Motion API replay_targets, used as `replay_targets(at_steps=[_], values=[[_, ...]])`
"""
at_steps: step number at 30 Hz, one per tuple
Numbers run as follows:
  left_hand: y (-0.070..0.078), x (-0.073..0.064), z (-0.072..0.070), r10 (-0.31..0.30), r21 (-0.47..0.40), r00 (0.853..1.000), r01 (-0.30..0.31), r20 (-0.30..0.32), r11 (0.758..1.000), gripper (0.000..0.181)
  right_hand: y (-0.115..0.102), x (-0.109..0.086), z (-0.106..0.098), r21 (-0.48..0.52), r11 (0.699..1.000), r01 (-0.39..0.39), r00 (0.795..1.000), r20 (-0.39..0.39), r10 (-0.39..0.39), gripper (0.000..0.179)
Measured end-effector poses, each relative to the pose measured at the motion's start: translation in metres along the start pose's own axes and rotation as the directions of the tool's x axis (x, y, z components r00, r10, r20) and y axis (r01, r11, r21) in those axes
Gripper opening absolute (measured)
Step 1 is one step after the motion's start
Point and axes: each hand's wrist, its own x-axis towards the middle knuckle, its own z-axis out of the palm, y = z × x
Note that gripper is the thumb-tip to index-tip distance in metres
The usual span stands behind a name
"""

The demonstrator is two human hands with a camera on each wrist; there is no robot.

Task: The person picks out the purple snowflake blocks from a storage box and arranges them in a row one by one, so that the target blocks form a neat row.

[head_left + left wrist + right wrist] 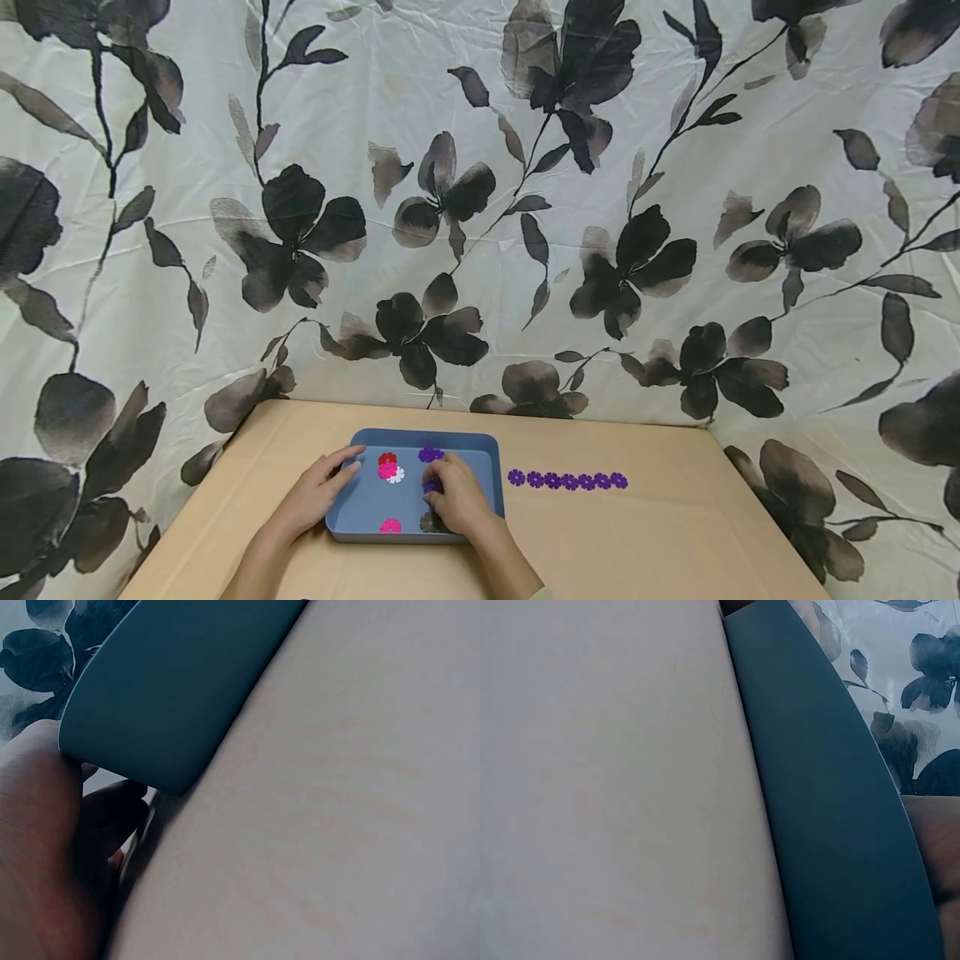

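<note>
Flowers, small flat plastic ones, lie scattered in the blue tray (489, 467) near the table's (675, 533) front edge. My right hand (453, 498) curls its fingertips on a purple flower (432, 483) at the tray's middle; my left hand (318, 492) rests with relaxed fingers on the tray's left rim. The piece looks light, stiff and slippery, best pinched by its edges. A purple chain (567, 480) lies right of the tray.

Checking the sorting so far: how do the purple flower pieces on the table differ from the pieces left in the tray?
The purple row lies in a straight line on the bare table, all one colour. The tray pieces lie scattered inside the blue tray, mixed red, pink, white and purple. Both are small flat flower shapes.
</note>
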Motion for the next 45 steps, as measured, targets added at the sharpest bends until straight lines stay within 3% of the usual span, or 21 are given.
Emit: replay_targets(at_steps=[11,16,24,30,38,45], values=[[-0.001,0.002,0.000,0.015,0.008,1.000,-0.015,-0.001,1.000,0.051,0.002,0.002,-0.008,0.103,0.993,0.057,0.998,-0.025,-0.054,0.014],[-0.001,0.002,0.000,0.013,0.003,1.000,-0.013,-0.002,1.000,0.050,0.004,0.001,-0.018,0.178,0.984,0.022,0.999,-0.049,-0.013,0.019],[-0.001,0.002,0.000,0.026,0.004,1.000,-0.026,-0.001,1.000,0.052,0.013,0.000,-0.031,0.156,0.987,0.038,0.994,-0.108,-0.021,0.019],[-0.001,0.001,-0.001,0.032,0.008,0.999,-0.032,-0.001,0.999,0.051,0.022,-0.003,-0.038,0.158,0.986,0.058,0.993,-0.110,-0.041,0.022],[-0.002,0.000,-0.001,0.034,0.011,0.999,-0.034,-0.001,0.999,0.054,0.032,-0.002,-0.060,0.212,0.976,0.045,0.984,-0.177,-0.007,0.021],[-0.001,0.001,-0.001,0.020,0.009,1.000,-0.020,0.003,1.000,0.054,0.047,-0.007,-0.089,0.326,0.945,-0.025,0.966,-0.236,0.107,0.026]])
